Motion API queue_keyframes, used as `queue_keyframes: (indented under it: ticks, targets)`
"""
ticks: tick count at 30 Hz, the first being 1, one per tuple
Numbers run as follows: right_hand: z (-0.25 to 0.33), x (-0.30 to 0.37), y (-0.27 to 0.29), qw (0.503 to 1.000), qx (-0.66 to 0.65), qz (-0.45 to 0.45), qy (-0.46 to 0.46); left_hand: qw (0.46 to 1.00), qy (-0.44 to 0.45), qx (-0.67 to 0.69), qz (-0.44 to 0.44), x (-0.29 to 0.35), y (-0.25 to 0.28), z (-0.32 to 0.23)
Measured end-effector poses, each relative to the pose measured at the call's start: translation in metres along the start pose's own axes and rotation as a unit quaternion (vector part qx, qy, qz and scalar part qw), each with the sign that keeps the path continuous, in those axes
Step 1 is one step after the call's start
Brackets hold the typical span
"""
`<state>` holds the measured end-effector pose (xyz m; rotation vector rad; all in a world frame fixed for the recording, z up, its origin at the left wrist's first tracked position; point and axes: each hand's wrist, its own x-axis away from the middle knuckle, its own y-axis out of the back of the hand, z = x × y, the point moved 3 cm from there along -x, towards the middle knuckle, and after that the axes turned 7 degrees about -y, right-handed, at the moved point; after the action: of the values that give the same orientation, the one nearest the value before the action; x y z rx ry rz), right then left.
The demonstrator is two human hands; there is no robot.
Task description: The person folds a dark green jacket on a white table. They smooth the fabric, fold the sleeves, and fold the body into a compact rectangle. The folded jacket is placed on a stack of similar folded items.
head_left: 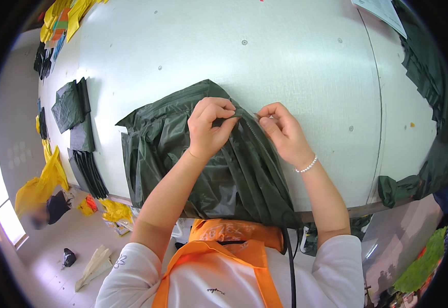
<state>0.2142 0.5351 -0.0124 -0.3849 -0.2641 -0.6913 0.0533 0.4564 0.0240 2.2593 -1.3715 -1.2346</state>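
A dark green waterproof garment [203,185] lies bunched on the table in front of me, its lower part hanging over the near edge. Along its right side runs a zipper [257,137]. My left hand [208,126] is closed in a pinch on the garment's fabric, close to the zipper's upper end. Just to the right, my right hand [285,134] has thumb and forefinger brought together. A tiny pale bit shows at its fingertips, too small to name.
The white table [296,61] has a seam on the right. Folded dark green pieces [75,113] lie at left, with more dark green fabric [429,92] along the right edge. Yellow pieces [54,174] hang at the left. A white sheet [383,13] sits far right.
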Motion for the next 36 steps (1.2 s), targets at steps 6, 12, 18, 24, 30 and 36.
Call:
queue_keyframes:
  ticks: [6,12,18,24,30,36]
  targets:
    - [0.008,-0.003,-0.009,0.999,0.030,0.004,0.024,0.999,0.038,0.014,-0.008,0.001,0.000,-0.002]
    - [0.009,-0.005,-0.010,0.997,0.054,-0.011,0.058,0.998,0.055,0.026,-0.021,0.003,-0.001,0.000]
    - [0.013,-0.006,-0.006,0.995,0.067,-0.053,0.054,0.998,0.049,0.024,-0.017,0.002,-0.001,-0.003]
    - [0.022,-0.011,0.004,0.998,0.067,0.006,-0.003,1.000,0.030,0.004,-0.007,-0.004,0.003,-0.003]
    - [0.047,-0.017,0.005,0.983,0.176,0.056,0.013,1.000,0.012,-0.011,0.000,-0.009,0.006,-0.003]
    - [0.049,-0.019,0.007,0.986,0.165,0.033,0.008,1.000,0.005,-0.024,-0.003,-0.010,0.007,-0.004]
